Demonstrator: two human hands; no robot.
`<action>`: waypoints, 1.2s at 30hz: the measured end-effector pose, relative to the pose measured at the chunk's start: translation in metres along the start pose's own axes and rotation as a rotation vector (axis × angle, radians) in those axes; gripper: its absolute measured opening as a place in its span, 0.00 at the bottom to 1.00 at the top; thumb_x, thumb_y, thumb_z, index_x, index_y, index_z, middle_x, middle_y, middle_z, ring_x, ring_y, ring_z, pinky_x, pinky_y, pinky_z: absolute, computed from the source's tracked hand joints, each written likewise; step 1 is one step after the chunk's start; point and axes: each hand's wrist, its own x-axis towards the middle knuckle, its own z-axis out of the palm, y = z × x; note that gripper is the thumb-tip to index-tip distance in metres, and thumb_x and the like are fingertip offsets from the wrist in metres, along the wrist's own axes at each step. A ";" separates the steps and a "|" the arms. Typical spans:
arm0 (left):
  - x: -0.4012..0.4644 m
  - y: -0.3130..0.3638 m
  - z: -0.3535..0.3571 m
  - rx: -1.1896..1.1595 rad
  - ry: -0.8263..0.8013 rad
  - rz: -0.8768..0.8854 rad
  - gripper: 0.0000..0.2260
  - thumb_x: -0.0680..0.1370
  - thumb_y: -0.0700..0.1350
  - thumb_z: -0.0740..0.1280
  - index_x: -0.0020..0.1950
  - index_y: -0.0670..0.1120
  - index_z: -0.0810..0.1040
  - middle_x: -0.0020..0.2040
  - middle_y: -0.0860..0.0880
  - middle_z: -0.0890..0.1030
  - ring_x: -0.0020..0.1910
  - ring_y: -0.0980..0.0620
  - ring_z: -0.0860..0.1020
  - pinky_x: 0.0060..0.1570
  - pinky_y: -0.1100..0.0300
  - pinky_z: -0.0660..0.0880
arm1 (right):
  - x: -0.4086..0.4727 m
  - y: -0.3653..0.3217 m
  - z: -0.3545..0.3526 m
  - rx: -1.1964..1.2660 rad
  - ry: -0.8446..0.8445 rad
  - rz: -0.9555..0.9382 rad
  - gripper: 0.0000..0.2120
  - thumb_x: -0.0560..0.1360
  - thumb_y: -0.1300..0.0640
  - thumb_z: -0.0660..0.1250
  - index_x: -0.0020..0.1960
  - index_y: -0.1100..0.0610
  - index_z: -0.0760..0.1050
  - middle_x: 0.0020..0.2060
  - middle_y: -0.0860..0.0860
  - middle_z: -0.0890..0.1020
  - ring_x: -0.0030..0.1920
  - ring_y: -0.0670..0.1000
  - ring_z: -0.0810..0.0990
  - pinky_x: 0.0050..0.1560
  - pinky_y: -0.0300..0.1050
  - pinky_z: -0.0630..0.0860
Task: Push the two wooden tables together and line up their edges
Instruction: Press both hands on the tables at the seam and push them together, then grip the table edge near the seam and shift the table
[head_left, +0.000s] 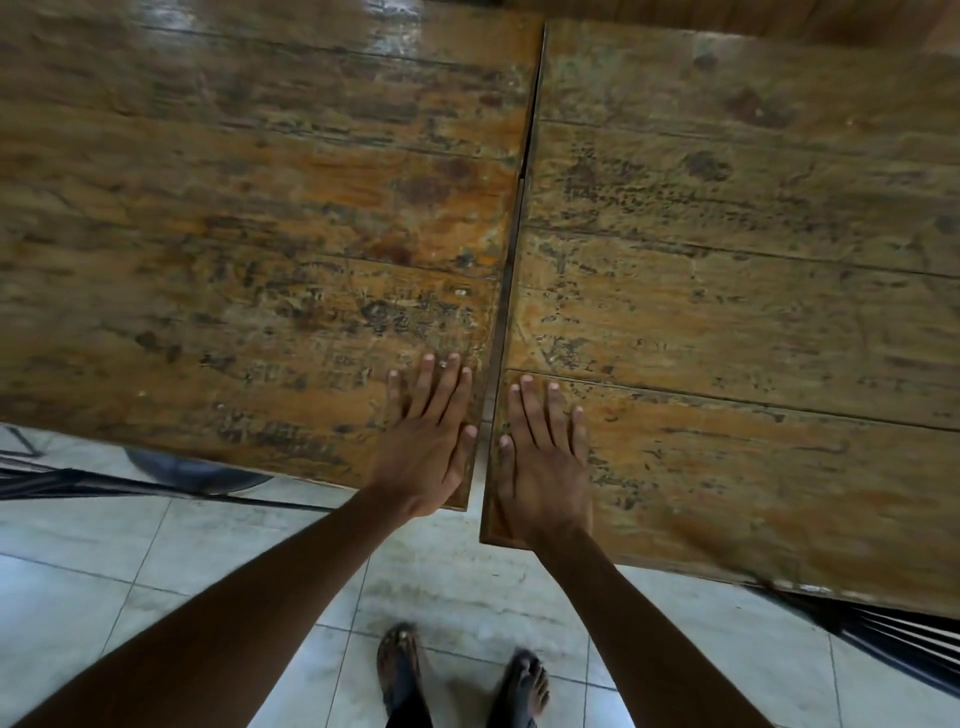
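Note:
Two worn wooden tables stand side by side, the left table (234, 234) and the right table (727, 286). A thin dark gap runs between them, slightly wider at the near end. The right table's near edge sits closer to me than the left table's near edge. My left hand (431, 441) lies flat, fingers apart, on the left table's near right corner. My right hand (540, 462) lies flat on the right table's near left corner. Neither hand holds anything.
Pale tiled floor (441, 582) lies below the table edges, with my two feet in sandals (457, 675) on it. Dark metal bars (78, 483) show under the left table and dark slats (893, 639) under the right table.

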 end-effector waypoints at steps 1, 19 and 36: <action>0.000 0.000 0.000 0.001 -0.003 -0.002 0.29 0.83 0.56 0.41 0.81 0.43 0.46 0.83 0.42 0.46 0.81 0.41 0.42 0.75 0.32 0.47 | 0.003 -0.001 0.001 -0.001 -0.001 0.002 0.28 0.84 0.49 0.45 0.82 0.54 0.47 0.82 0.50 0.49 0.81 0.53 0.41 0.79 0.60 0.47; 0.004 0.008 -0.015 -0.024 -0.128 -0.077 0.27 0.83 0.55 0.42 0.81 0.48 0.43 0.83 0.48 0.42 0.80 0.45 0.37 0.76 0.37 0.40 | 0.031 -0.010 0.000 0.036 -0.028 -0.010 0.28 0.84 0.49 0.44 0.82 0.56 0.44 0.82 0.52 0.46 0.81 0.55 0.40 0.79 0.60 0.40; -0.174 -0.169 -0.222 0.163 0.093 -0.362 0.28 0.82 0.59 0.49 0.79 0.48 0.56 0.82 0.41 0.54 0.80 0.34 0.46 0.70 0.25 0.41 | 0.026 -0.293 -0.131 0.047 -0.259 -0.349 0.31 0.82 0.47 0.58 0.81 0.49 0.50 0.81 0.57 0.52 0.78 0.65 0.54 0.74 0.68 0.54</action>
